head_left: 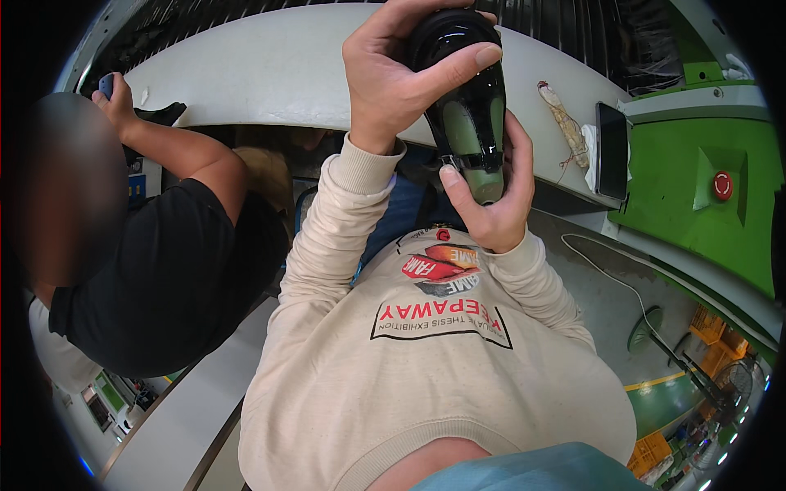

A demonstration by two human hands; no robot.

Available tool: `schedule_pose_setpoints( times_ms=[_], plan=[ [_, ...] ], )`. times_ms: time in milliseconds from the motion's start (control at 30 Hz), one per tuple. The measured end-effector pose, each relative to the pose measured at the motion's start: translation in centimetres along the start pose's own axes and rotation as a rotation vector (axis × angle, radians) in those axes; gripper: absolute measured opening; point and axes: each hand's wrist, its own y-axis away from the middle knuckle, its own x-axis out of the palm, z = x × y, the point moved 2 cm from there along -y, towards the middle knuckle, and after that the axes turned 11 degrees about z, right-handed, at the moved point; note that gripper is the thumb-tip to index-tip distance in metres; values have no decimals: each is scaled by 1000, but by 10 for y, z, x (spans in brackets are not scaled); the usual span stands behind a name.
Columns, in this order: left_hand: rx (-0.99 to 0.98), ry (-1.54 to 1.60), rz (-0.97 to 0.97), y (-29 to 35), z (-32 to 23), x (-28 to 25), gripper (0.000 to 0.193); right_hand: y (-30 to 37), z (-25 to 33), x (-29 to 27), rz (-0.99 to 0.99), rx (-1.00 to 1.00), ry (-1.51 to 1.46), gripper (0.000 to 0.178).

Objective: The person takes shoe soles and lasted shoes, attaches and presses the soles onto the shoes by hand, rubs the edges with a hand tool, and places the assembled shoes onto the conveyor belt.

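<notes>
A glossy dark bottle (468, 114), seemingly of dark green glass, is held in front of me over the near edge of the white worktop (270, 69). Its wide end points away and its narrower end toward my chest. My left hand (397, 78) grips the wide end, thumb laid across the side and fingers curled over the far side. Lower down, my right hand (495, 200) is closed round the narrow end, with the thumb on the left and the fingers on the right. Part of the bottle is hidden behind both hands.
Right of the bottle lie a tan, stick-like wrapped thing (563, 123) and a dark flat device (611, 151). A green machine housing (692, 176) with a red button (721, 186) stands farther right. On my left, a co-worker in black sleeves (176, 270) holds a small blue thing (106, 84).
</notes>
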Motion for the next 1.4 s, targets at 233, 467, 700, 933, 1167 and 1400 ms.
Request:
schedule_pose_setpoints(
  times_ms=[233,467,700,933,1167,1400],
  plan=[
    [6,-5,-4,0,1,1,51,0,-1,0,0,9,-1,89],
    [-15,-33,-16,2,-6,4,48,1,1,1,-6,-10,-1,89],
    [-30,-13,6,-4,0,1,44,1,5,-2,-11,-11,22,88],
    [544,-54,256,-15,14,-6,52,1,9,-5,-41,-4,32,86],
    [191,-106,175,5,-12,-2,47,4,18,-8,-107,-45,256,84],
    [228,-104,188,5,-19,-3,40,4,27,-9,-92,-73,244,84]
  ],
)
